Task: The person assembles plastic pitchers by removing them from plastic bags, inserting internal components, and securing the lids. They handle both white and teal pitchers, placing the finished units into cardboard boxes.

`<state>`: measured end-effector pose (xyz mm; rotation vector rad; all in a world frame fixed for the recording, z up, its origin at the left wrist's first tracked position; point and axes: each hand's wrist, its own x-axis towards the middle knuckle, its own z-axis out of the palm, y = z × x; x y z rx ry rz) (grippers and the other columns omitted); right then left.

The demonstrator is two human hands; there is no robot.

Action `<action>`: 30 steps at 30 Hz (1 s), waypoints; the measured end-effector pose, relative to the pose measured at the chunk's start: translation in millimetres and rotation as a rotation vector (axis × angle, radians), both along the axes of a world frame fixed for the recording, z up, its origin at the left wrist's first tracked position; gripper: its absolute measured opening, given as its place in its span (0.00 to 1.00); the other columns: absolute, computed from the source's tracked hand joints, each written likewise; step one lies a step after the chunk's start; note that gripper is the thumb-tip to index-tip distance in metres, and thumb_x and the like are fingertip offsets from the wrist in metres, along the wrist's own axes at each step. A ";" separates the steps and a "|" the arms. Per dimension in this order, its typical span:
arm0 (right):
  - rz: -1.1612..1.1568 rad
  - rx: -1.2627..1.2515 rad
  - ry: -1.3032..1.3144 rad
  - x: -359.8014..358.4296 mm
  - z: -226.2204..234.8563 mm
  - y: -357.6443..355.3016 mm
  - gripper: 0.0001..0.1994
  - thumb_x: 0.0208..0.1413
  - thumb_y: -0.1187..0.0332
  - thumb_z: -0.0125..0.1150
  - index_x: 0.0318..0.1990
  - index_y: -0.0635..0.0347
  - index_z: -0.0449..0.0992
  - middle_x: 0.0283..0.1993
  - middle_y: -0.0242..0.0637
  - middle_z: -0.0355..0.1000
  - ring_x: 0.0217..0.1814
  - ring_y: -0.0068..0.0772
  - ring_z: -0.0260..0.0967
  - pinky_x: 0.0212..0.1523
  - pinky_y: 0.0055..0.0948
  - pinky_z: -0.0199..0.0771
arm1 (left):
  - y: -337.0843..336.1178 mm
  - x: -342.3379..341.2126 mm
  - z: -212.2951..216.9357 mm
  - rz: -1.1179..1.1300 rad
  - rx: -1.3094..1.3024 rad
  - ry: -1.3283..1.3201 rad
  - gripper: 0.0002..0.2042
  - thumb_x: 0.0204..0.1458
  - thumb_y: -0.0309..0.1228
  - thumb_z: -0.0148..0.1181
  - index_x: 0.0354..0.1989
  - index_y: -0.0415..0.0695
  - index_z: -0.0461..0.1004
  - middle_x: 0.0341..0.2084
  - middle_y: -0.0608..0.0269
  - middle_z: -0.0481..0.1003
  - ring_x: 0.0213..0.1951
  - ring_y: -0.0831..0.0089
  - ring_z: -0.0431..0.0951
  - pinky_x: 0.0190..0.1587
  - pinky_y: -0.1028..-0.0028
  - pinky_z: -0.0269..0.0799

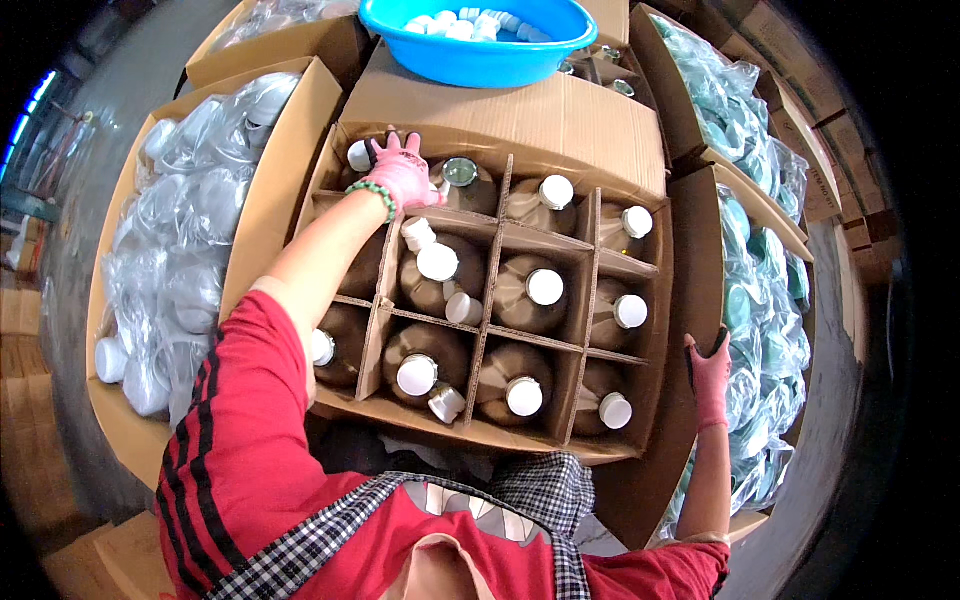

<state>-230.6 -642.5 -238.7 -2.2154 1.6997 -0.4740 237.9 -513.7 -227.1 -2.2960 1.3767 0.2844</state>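
Left hand in a pink glove (403, 172) spread wide over the box's far-left corner, pink-gloved right hand (710, 378) at the cardboard on the right

From my end I see the large brown cardboard box with dividers (663, 320) directly before the wearer, split into three rows of four cells. To its left stands a long brown carton (265, 190) of clear plastic bags holding white rounded pieces; to its right, another carton (690, 230) carries bagged greenish pieces. My right hand touches cardboard there, thumb and fingers apart, though I cannot tell whether it grips. Beyond the box sits a round blue plastic basin (480, 70) with white caps inside.

Big rounded see-through jars (425, 292) stand in the cells, most topped by round white plastic caps (545, 287). One in the far row, just right of my left hand, has an open mouth. The left fingers reach beside the far-left cap; contact is unclear to me. Smallest are loose white caps (446, 403) beside two jars in the second column.
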 end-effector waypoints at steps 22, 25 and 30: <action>-0.038 -0.143 0.168 13.1 3.5 8.4 0.29 0.41 0.62 0.60 0.48 0.70 0.57 0.40 0.57 0.65 0.42 0.53 0.64 0.41 0.37 0.65 | -48.8 -10.0 -34.4 -0.013 -0.465 0.304 0.22 0.43 0.42 0.49 0.45 0.43 0.63 0.49 0.46 0.58 0.48 0.52 0.63 0.50 0.66 0.59; -0.009 -0.117 0.137 7.6 0.1 6.5 0.28 0.40 0.62 0.60 0.48 0.69 0.58 0.40 0.56 0.65 0.42 0.53 0.64 0.41 0.37 0.66 | -61.2 -20.9 -11.0 -0.083 -0.169 0.263 0.25 0.44 0.44 0.48 0.48 0.41 0.63 0.53 0.47 0.56 0.52 0.54 0.61 0.52 0.68 0.59; 0.002 -0.141 0.131 11.9 2.9 7.1 0.29 0.39 0.62 0.61 0.47 0.69 0.58 0.39 0.56 0.66 0.41 0.52 0.65 0.40 0.38 0.66 | -74.3 -14.5 -46.7 -0.068 -0.239 0.142 0.23 0.45 0.47 0.47 0.39 0.38 0.69 0.37 0.53 0.71 0.43 0.60 0.70 0.46 0.68 0.65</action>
